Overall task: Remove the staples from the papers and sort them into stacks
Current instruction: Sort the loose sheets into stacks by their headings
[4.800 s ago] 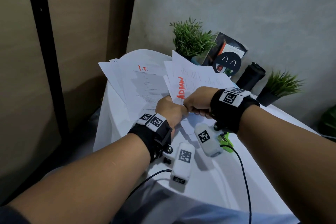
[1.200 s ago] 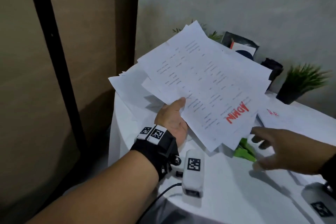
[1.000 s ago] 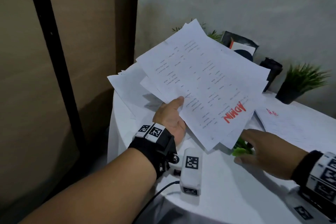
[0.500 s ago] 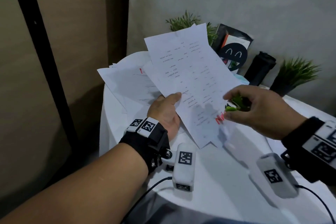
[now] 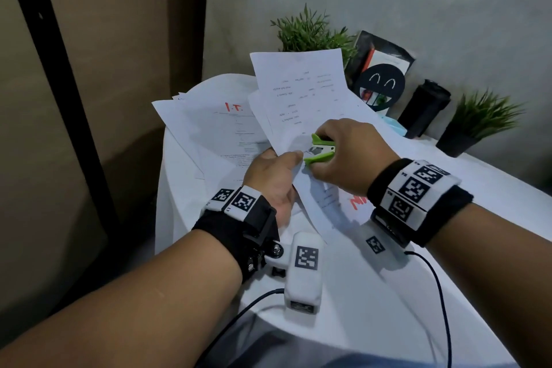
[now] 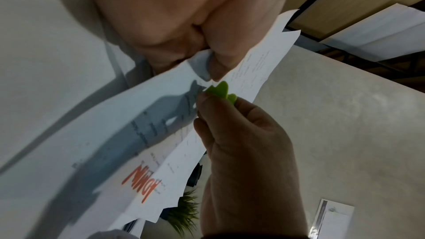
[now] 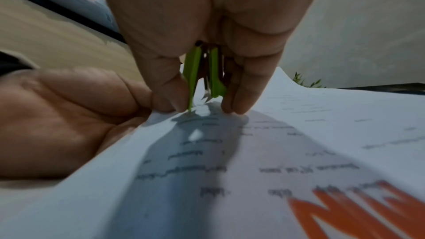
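Observation:
A stapled set of white papers marked ADMIN in red (image 5: 301,98) (image 6: 161,161) (image 7: 299,152) is held above the table. My left hand (image 5: 274,170) (image 6: 207,55) (image 7: 80,115) pinches its edge, thumb on top. My right hand (image 5: 343,155) (image 6: 241,134) (image 7: 207,43) grips a green staple remover (image 5: 319,149) (image 6: 220,90) (image 7: 202,74), its metal claws against the paper beside my left thumb. The staple itself is hidden. Another pile marked I.T. in red (image 5: 215,128) lies on the table at the left.
The white round table (image 5: 373,293) stands in a corner. Along the wall behind are two potted plants (image 5: 307,30) (image 5: 478,119), a dark packet with a smiley disc (image 5: 382,81) and a black tumbler (image 5: 424,107). Cables run over the near edge.
My right hand picked the green staple remover off the table and brought it to the ADMIN papers by my left thumb. The papers have dropped lower and turned.

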Tool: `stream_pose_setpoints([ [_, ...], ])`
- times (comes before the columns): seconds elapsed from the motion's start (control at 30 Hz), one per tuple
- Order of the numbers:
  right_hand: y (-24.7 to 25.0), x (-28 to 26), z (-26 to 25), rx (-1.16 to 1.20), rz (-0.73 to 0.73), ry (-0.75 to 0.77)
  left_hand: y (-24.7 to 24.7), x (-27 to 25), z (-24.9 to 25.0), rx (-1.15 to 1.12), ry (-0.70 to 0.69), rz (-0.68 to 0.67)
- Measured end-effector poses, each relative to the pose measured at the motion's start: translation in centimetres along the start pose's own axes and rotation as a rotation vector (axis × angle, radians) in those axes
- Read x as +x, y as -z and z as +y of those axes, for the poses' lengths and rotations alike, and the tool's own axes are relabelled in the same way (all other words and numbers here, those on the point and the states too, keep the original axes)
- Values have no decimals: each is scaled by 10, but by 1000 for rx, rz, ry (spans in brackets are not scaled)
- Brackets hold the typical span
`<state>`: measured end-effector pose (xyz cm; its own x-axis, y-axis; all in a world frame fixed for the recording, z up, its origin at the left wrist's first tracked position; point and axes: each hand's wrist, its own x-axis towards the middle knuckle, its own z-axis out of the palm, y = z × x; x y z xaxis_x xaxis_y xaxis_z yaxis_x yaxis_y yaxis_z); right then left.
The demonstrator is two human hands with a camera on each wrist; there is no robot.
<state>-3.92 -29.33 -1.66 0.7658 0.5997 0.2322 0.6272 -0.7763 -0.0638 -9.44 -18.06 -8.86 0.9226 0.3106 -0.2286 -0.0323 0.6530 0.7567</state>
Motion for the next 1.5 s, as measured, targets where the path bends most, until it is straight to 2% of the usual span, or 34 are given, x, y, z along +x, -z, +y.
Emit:
stream_pose_setpoints([
  [0.53,-6,2,-1,-75,21,-33,-2,-4,2,-27,3,57],
  [0.9,-5,4,-2,-106,16,1,-3,-6,3,-11,10,58],
  [1.0,-5,5,-3,-157,3,45,-2,-5,2,37,2,96],
  [1.13,-2,5,-1,-190,-69,41,0,-3,1,68,0,128],
  [1.27,17,0,8,-157,-129,-71,-1,-1,2,29,17,104],
  [1.33,33,-12,20,-133,-252,-125,-1,-1,1,-7,33,89],
  [1.43,51,-48,47,-164,-498,-112,-2,0,1,-35,37,69],
  [1.5,52,-80,61,-175,-585,-115,-2,1,0,-37,28,82],
])
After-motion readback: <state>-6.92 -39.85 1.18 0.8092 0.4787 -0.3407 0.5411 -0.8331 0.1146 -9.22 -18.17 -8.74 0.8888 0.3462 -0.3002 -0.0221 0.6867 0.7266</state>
